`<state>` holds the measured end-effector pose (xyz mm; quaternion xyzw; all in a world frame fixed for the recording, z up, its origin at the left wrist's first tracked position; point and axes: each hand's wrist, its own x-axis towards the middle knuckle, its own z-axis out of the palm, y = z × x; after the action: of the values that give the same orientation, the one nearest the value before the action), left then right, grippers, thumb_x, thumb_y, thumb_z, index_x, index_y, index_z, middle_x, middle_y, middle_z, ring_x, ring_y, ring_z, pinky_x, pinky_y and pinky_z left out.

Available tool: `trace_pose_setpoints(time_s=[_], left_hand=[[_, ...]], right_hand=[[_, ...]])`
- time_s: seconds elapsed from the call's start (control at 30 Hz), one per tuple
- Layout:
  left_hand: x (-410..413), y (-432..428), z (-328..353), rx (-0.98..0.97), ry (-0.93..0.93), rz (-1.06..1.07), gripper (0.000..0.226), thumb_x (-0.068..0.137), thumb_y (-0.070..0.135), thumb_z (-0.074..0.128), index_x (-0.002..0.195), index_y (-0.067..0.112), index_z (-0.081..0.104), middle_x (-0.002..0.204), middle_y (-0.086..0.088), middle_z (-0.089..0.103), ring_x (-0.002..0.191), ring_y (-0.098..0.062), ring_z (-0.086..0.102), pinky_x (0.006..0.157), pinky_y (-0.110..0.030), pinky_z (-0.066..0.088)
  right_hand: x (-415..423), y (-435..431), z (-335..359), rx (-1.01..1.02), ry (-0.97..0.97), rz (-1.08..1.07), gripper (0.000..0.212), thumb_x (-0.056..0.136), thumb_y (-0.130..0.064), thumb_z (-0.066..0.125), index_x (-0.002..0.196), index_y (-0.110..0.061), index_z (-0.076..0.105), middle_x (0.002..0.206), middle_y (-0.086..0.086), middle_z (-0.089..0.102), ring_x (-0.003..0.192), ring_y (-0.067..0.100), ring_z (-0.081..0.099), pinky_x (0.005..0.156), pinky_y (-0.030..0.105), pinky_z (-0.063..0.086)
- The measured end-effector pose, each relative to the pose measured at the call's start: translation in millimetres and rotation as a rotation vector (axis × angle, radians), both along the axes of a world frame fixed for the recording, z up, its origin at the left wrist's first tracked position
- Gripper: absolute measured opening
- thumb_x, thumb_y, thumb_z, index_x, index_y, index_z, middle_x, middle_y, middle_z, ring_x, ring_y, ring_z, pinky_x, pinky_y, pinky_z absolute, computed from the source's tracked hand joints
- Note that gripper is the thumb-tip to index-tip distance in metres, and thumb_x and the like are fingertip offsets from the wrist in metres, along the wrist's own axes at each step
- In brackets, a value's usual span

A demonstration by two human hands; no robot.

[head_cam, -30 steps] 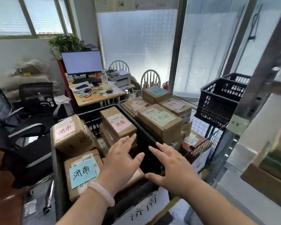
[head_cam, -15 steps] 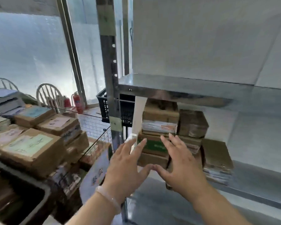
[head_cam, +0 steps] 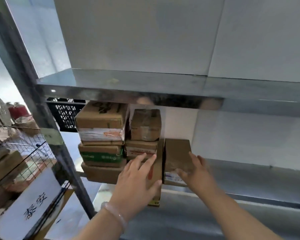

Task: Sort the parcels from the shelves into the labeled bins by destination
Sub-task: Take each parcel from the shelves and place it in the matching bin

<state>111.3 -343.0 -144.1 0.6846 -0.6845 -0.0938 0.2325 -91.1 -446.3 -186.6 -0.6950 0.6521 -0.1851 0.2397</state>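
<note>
Several cardboard parcels are stacked on the lower metal shelf (head_cam: pixel 241 181). A thin parcel (head_cam: pixel 156 168) stands on edge, with a brown parcel (head_cam: pixel 177 153) right beside it. My left hand (head_cam: pixel 139 177) lies with straight fingers against the thin parcel's left face, thumb at its front edge. My right hand (head_cam: pixel 197 172) touches the brown parcel's right side, thumb on its front; it is motion-blurred. The two parcels sit between my hands. To their left is a tall parcel stack (head_cam: pixel 100 130) and a shorter one (head_cam: pixel 145 126).
The upper shelf board (head_cam: pixel 128 95) hangs low over the parcels. A steel upright (head_cam: pixel 47 125) stands at the left. Beyond it is a wire bin (head_cam: pixel 33 153) with parcels and a white destination sign (head_cam: pixel 29 201). A black crate (head_cam: pixel 66 116) sits behind.
My view swung from the bins to the shelf. Both hands moved forward and right, from open in the air to resting on the two upright parcels.
</note>
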Motion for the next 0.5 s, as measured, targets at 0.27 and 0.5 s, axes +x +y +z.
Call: trace_pose_setpoints(time_s=[0.27, 0.5], left_hand=[[-21.2, -21.8, -26.5, 0.043, 0.009, 0.053, 0.064, 0.094, 0.059, 0.047, 0.150, 0.047, 0.019, 0.156, 0.022, 0.017, 0.144, -0.009, 0.017, 0.120, -0.027, 0.015], [-32.9, -31.6, -32.3, 0.083, -0.013, 0.054, 0.073, 0.082, 0.071, 0.025, 0.149, 0.044, 0.026, 0.148, 0.027, 0.026, 0.140, -0.003, 0.021, 0.111, -0.009, -0.001]], right_hand=[[-5.3, -66.7, -37.0, 0.265, -0.456, -0.152, 0.068, 0.087, -0.035, 0.071, 0.144, -0.016, 0.038, 0.130, 0.004, 0.060, 0.113, 0.024, 0.061, 0.096, 0.035, 0.050], [-7.9, -75.0, -49.9, 0.306, -0.464, -0.263, 0.079, 0.091, -0.014, 0.063, 0.155, -0.014, 0.017, 0.133, 0.012, 0.059, 0.116, 0.030, 0.060, 0.082, 0.021, 0.040]])
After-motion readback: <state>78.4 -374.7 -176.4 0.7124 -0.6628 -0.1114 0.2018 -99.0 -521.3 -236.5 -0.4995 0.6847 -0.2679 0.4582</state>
